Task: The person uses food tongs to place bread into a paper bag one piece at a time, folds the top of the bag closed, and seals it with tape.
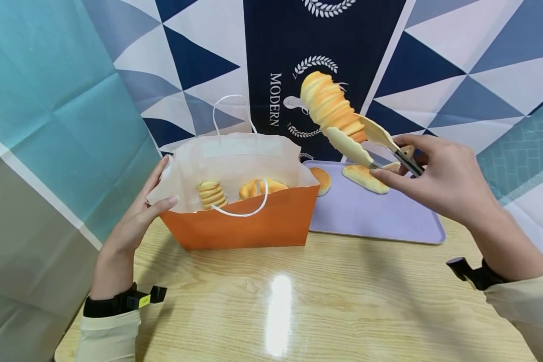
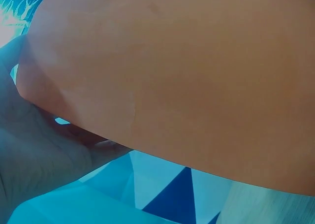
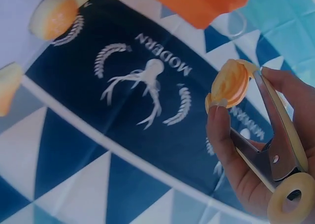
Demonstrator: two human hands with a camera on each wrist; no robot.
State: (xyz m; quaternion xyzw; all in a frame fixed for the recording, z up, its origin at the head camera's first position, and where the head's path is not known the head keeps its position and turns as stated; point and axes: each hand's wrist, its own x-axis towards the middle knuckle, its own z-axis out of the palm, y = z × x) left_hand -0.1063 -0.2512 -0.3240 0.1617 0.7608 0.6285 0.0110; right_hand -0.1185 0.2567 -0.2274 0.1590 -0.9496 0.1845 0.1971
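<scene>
In the head view my right hand (image 1: 452, 178) holds a pair of tongs (image 1: 409, 162) with cream tips and metal arms. Between the tips is a spiral-ridged bread roll (image 1: 330, 103), raised above the tray and to the right of the bag. My left hand (image 1: 138, 221) grips the left edge of an orange paper bag (image 1: 244, 226) with a white inside, thumb at the rim. Inside the bag lie a ridged roll (image 1: 211, 195) and another golden bread (image 1: 262, 188). The bag's orange side (image 2: 172, 86) fills most of the left wrist view.
Behind and right of the bag, a lilac tray (image 1: 371, 221) carries a round bun (image 1: 321, 181) and an elongated bread (image 1: 365, 178). White cord handles (image 1: 242, 215) stick up from the bag. A patterned cloth (image 1: 208, 60) stands behind the wooden table (image 1: 226, 301).
</scene>
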